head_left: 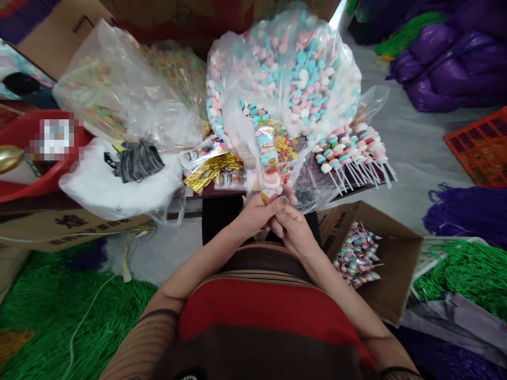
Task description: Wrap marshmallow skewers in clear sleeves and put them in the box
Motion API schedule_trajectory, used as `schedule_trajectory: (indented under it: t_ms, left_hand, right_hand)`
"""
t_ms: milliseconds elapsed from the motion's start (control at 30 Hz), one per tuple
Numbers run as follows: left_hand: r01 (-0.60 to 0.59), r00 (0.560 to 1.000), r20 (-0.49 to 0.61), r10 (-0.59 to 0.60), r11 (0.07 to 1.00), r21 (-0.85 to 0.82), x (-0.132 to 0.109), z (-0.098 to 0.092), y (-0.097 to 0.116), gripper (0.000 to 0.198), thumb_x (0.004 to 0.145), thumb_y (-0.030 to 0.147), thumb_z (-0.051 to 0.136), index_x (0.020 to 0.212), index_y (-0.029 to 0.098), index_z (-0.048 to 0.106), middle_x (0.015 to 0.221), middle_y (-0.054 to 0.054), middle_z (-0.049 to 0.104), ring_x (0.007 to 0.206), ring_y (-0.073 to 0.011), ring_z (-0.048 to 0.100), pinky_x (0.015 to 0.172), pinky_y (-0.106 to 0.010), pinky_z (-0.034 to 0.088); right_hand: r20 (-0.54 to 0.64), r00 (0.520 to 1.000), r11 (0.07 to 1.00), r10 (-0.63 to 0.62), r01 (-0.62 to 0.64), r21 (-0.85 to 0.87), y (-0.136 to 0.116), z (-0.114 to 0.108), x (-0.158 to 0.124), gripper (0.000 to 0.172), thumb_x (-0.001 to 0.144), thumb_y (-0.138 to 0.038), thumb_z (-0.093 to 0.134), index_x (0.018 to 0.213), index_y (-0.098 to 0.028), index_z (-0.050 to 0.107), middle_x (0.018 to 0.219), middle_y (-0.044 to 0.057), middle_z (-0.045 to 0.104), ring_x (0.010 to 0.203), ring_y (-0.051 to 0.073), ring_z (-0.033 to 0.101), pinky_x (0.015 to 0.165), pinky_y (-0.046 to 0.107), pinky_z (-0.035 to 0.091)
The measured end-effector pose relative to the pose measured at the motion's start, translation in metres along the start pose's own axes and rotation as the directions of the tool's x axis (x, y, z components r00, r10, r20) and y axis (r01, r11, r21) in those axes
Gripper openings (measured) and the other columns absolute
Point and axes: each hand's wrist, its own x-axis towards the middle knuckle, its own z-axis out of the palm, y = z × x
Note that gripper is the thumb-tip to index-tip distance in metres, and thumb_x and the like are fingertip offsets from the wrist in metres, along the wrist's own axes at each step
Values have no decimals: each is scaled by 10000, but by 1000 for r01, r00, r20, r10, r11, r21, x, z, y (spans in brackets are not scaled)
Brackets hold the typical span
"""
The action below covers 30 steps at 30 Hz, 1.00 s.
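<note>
Candy skewer (268,158) held upright at centre, above lap, before low table (222,191). Lower end gripped by left hand (257,211) and right hand (295,228), both closed tight round it. Step judged: clear wrapper being fitted at base. Steady pinch judged needed next. 1 stack of pink, blue and white sweets seen.

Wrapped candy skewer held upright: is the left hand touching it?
Touching. The head view shows the left hand with its fingers closed round the bottom end of the wrapped candy skewer; the right hand pinches the same end.
</note>
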Motion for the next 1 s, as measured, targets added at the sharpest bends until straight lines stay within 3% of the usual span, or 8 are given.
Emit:
schedule_trajectory:
  t_ms: [133, 300, 433, 600, 667, 767, 900, 1000]
  left_hand:
    - [-217, 976, 17, 216, 972, 86, -4, -10, 11, 699, 654, 738, 808, 1080, 200, 673, 929, -37, 708, 726, -140, 621, 656, -260, 491]
    - [-248, 918, -106, 382, 762, 599, -5, -4, 28, 518, 896, 667, 609, 672, 201, 573, 656, 1, 546, 658, -145, 468, 668, -295, 357]
    - [-349, 855, 50, 516, 501, 792, -7, 9, 28, 553, 970, 618, 486, 586, 225, 419, 598, 3, 431, 618, -169, 363, 659, -330, 281]
    - [-375, 826, 154, 543, 325, 868, -10, 20, 21, 476, 1002, 540, 421, 637, 236, 452, 641, -25, 472, 658, -200, 405, 720, -351, 309]
    - [-373, 847, 160, 508, 350, 859, -14, 18, 23, 483, 999, 550, 436, 639, 230, 477, 643, -24, 486, 667, -196, 422, 739, -346, 332]
    - [-322, 907, 86, 412, 548, 772, -19, 10, 31, 498, 917, 667, 564, 721, 209, 579, 721, -24, 584, 722, -180, 492, 765, -321, 392]
    - [-295, 927, -116, 355, 887, 356, -20, 7, 42, 712, 719, 816, 691, 1083, 205, 668, 999, -62, 712, 899, -188, 622, 825, -298, 481]
    - [-264, 958, -89, 272, 960, 91, -19, 19, 46, 798, 699, 793, 733, 1254, 226, 640, 903, -53, 731, 776, -180, 647, 660, -270, 491]
  right_hand:
    - [-31, 999, 1000, -13, 13, 3, -4, -7, -6, 393, 826, -599, 756, 833, -223, 642, 435, -119, 395, 442, 94, 332, 661, 297, 500]
    - [-49, 996, 996, -77, 75, -39, -4, -13, -13, 390, 851, -604, 725, 845, -222, 644, 448, -117, 397, 451, 97, 343, 648, 292, 467]
    - [-86, 984, 969, -155, 135, -205, -4, -16, -19, 427, 890, -641, 654, 889, -214, 652, 499, -88, 467, 478, 102, 383, 542, 258, 342]
    - [-101, 965, 938, -240, 204, -279, -4, -18, -24, 467, 891, -670, 637, 820, -209, 616, 509, -88, 438, 479, 90, 356, 503, 251, 279]
    - [-96, 962, 938, -256, 223, -265, -5, -18, -26, 462, 894, -663, 640, 820, -207, 620, 510, -89, 431, 479, 87, 350, 511, 254, 279]
    - [-64, 964, 939, -258, 234, -250, -10, -17, -28, 445, 899, -644, 648, 832, -205, 639, 531, -80, 453, 488, 86, 357, 522, 255, 288]
    - [-5, 970, 947, -243, 236, -219, -14, -13, -31, 460, 893, -660, 644, 815, -207, 636, 548, -70, 466, 481, 84, 362, 508, 251, 289]
    - [27, 973, 948, -229, 229, -219, -13, -10, -33, 462, 895, -660, 641, 804, -208, 630, 528, -76, 448, 473, 81, 356, 508, 247, 305]
